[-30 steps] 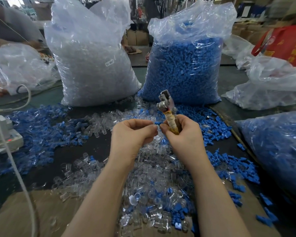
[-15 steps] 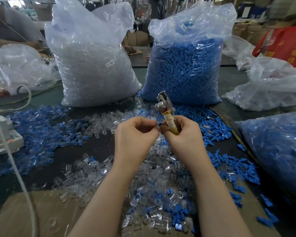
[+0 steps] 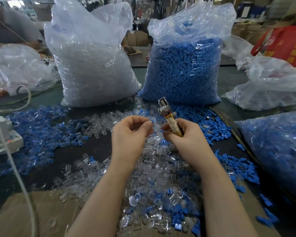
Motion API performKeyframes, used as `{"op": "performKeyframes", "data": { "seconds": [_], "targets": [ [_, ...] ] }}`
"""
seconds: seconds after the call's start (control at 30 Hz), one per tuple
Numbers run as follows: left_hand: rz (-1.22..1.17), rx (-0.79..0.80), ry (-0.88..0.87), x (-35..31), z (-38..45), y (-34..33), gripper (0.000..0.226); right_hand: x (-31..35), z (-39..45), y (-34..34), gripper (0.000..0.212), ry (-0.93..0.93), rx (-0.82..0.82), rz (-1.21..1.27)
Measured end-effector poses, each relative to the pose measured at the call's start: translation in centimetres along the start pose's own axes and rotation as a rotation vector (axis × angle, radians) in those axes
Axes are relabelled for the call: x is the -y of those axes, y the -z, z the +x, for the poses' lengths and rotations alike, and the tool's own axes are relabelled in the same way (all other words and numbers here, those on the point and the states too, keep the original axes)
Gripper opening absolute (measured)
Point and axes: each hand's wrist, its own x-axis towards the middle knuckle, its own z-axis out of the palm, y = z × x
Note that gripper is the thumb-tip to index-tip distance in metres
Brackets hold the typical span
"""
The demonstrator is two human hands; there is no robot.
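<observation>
Gripping a short tool with a shiny metal head and a handle wrapped in yellowish tape (image 3: pixel 169 123) in the right hand (image 3: pixel 184 137), fingers curled snug round the taped part, with the head poking up just in front of the tall clear plastic bag stuffed with blue plastic pieces (image 3: pixel 183 71). In the left hand (image 3: pixel 131 134), also just in front of that blue bag, off its left corner: a tiny blue plastic cap (image 3: pixel 152 120), pinched narrow between thumb and forefinger, other fingers curled in. Too small to tell apart from any clear bit stuck to it. Probably weighs next to nothing, hard slick moulded plastic, so dead easy to ping out of the fingertips. Best pinched across the flat sides rather than the ends, firm but no crushing. Same deal for the loose heap of small clear plastic sleeves (image 3: pixel 154 168) spread in front of the blue bag, under both wrists: light, rigid, slippery, bound to scatter at a nudge. As for the tool, looks stiff and a bit head-heavy, so better held low on the tape
</observation>
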Motion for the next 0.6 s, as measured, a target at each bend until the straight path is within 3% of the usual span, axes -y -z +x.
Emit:
{"op": "performKeyframes", "data": {
  "seconds": [0.3,0.6],
  "targets": [
    [-0.089,0.003,-0.029,0.10,0.42,0.37,0.009,0.07,-0.28,0.55,0.012,-0.061,0.217,-0.061],
    [-0.084,0.045,-0.058,-0.13,0.34,0.64,0.004,0.32,-0.41,0.49,0.014,-0.031,0.262,-0.094]
  ]
}}
